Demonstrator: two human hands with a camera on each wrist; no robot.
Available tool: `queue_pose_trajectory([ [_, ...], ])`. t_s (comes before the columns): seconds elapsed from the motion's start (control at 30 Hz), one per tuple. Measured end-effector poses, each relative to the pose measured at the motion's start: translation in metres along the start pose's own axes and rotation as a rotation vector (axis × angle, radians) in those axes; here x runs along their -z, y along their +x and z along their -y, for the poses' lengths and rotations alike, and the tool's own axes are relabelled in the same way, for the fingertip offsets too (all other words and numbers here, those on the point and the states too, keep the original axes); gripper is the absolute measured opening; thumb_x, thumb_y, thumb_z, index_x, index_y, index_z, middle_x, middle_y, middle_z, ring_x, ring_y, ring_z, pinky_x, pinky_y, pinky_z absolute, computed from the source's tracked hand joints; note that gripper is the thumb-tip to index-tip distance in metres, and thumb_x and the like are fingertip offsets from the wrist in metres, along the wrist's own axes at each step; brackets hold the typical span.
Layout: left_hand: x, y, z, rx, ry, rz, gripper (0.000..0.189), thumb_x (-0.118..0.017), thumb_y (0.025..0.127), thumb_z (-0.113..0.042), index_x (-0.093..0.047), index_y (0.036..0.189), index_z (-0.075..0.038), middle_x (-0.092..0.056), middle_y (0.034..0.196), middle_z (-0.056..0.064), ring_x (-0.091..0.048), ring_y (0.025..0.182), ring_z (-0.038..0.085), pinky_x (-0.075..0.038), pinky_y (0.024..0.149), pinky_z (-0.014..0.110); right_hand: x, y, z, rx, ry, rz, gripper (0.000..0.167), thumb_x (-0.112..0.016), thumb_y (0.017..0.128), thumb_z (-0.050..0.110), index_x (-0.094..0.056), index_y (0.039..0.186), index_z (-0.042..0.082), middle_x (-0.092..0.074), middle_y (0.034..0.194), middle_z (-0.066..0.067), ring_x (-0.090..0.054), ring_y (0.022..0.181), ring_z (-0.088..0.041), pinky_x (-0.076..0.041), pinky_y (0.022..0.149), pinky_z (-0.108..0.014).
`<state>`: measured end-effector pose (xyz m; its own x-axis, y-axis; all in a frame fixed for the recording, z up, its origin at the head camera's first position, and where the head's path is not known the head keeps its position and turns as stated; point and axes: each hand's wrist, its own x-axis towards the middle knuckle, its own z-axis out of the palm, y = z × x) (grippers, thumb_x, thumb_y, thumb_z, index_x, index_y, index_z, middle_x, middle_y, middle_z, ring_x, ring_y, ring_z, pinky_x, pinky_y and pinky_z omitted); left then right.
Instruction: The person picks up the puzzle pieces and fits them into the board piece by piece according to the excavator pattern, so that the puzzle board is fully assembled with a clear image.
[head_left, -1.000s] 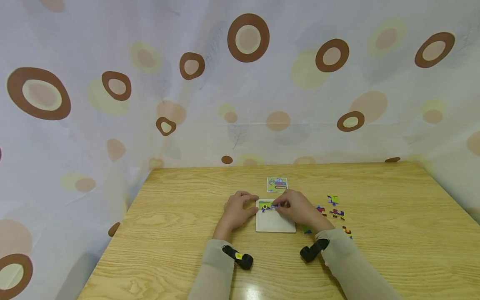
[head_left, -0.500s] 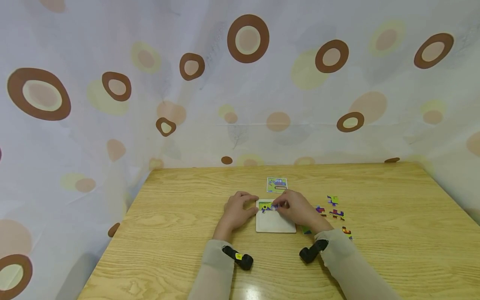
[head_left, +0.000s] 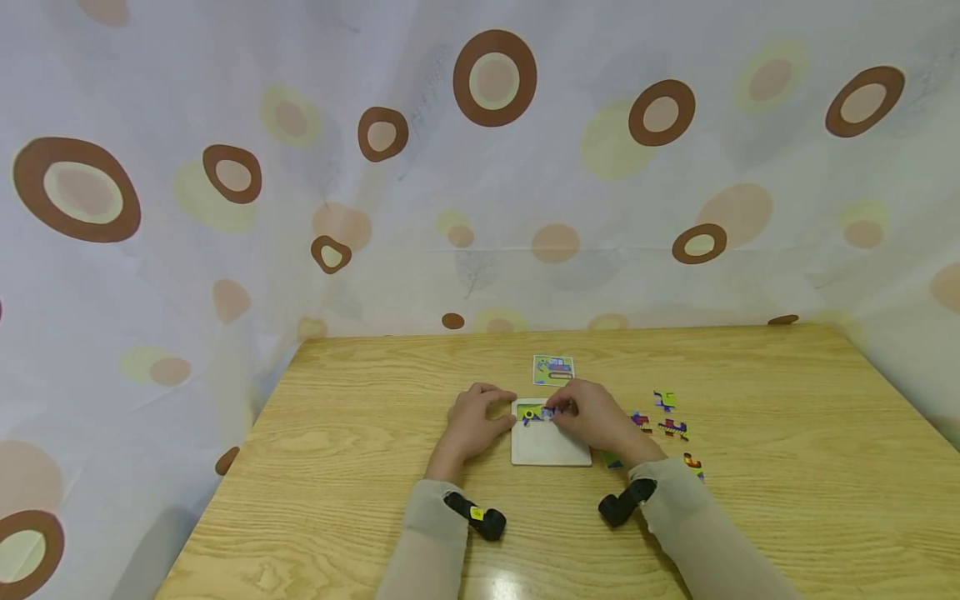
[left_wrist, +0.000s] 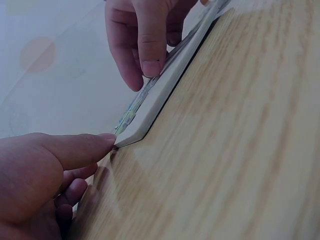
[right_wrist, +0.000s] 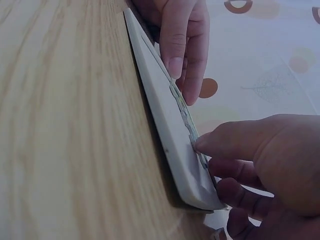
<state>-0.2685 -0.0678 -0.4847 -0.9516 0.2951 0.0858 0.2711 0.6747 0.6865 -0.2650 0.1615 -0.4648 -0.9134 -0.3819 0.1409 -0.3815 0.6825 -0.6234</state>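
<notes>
In the head view a white puzzle tray lies on the table, with puzzle pieces along its far left part. My left hand rests at the tray's left edge, its thumb and index finger touching the rim. Over the tray's far side, my right hand pinches a small blue-grey puzzle piece with thumb and index finger, low against the tray. The right wrist view shows the right thumb at the pieces in the tray. Its fingers partly hide the piece.
Behind the tray lies a picture card showing a vehicle. Several loose puzzle pieces are scattered on the wooden table to the right, one partly under the right wrist. A patterned cloth hangs behind the table.
Both hands stay almost in place. The right fingertips shift very slightly at the piece, leaving a little more of it visible.
</notes>
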Motion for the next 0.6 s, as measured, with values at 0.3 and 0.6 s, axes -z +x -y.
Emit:
queue_pose_trajectory([
  [0.3, 0.0, 0.0, 0.0, 0.005, -0.001, -0.001, 0.033, -0.07, 0.093, -0.026, -0.069, 0.126, -0.022, -0.053, 0.132, 0.003, -0.045, 0.125, 0.03, -0.03, 0.1, 0.055, 0.01, -0.002, -0.003, -0.022, 0.025, -0.03, 0.014, -0.067, 0.091, 0.005, -0.075, 0.103, 0.005, -0.062, 0.091, -0.002, -0.052, 0.079, -0.018, -0.045, 0.069, -0.035],
  [0.6, 0.001, -0.001, -0.001, -0.004, -0.001, 0.009, 0.033, -0.07, 0.093, -0.024, -0.068, 0.126, -0.02, -0.053, 0.132, 0.005, -0.045, 0.124, 0.031, -0.03, 0.099, 0.055, 0.026, -0.009, -0.007, -0.073, 0.081, -0.024, 0.019, -0.064, 0.096, 0.01, -0.072, 0.112, 0.003, -0.061, 0.097, -0.005, -0.053, 0.084, -0.021, -0.048, 0.07, -0.034],
])
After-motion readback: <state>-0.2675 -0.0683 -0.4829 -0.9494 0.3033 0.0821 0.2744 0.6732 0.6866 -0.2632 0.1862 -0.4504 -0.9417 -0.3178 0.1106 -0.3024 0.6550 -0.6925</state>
